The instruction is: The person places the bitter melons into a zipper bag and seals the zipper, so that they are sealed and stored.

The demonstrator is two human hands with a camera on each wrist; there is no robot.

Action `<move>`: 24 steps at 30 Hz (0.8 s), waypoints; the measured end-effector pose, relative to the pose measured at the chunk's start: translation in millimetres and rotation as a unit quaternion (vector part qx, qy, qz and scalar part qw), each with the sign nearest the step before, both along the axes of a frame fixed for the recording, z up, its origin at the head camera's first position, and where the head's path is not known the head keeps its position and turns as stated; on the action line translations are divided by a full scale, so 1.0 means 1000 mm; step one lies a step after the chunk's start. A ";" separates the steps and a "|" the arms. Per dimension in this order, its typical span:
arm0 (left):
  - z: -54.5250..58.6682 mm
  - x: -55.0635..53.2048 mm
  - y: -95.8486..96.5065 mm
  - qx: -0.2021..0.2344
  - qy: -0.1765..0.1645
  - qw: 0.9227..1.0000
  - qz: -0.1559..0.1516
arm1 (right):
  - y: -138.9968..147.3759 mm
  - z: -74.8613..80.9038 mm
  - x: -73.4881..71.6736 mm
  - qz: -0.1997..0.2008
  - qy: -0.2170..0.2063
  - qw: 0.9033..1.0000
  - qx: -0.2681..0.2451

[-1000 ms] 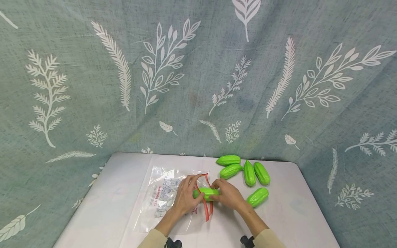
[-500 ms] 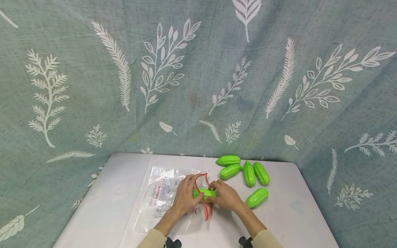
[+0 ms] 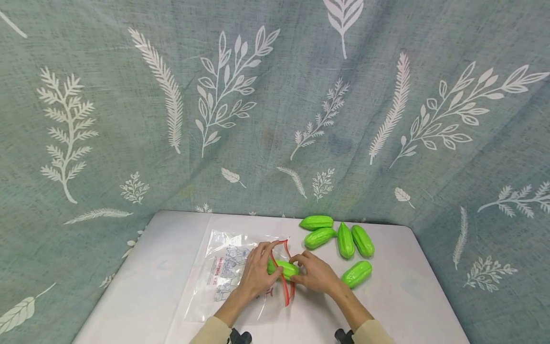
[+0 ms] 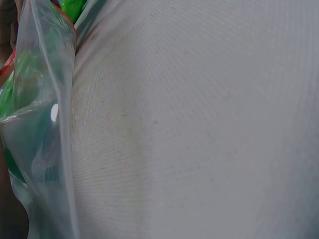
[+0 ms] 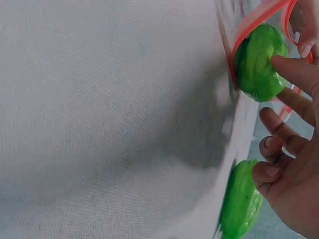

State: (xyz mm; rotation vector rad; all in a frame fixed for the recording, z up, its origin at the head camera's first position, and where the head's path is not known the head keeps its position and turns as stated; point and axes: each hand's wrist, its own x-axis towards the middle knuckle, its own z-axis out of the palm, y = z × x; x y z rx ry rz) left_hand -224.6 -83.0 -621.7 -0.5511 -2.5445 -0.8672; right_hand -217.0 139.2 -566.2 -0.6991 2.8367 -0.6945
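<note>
A clear printed zip bag [image 3: 229, 267] with a red-edged mouth lies on the table, its opening facing right. My left hand [image 3: 256, 270] grips the mouth, fingers at the far red edge and thumb at the near one. A bright green ridged gourd [image 3: 289, 269] sits partly inside the mouth. At its outer end, my right hand [image 3: 315, 271] pinches it between thumb and fingers. The right wrist view shows the thumb on the gourd [image 5: 258, 64], with the other fingers of the right hand [image 5: 296, 194] loosely bent. The left wrist view shows the bag [image 4: 42, 154] at its left edge.
Several more green gourds [image 3: 345, 240] lie at the back right of the white table [image 3: 399, 296]. The closest gourd [image 3: 357, 274] lies right of my right hand. A leaf-patterned curtain [image 3: 275, 119] hangs behind the table and along its sides.
The gourd has slid slightly left, deeper into the bag's mouth, with my right hand following it. The left hand and the other gourds stay in place.
</note>
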 end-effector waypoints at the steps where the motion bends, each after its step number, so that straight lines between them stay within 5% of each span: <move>1: 0.000 0.000 0.000 0.000 0.000 1.000 0.000 | 0.000 0.000 0.000 0.003 0.002 1.000 0.001; 10: 0.004 0.001 0.002 0.002 0.010 1.000 0.001 | 0.000 0.002 -0.001 0.032 0.016 0.999 0.006; 24: 0.009 0.002 0.004 -0.016 0.024 1.000 0.012 | -0.006 0.003 -0.001 0.012 -0.019 0.999 -0.044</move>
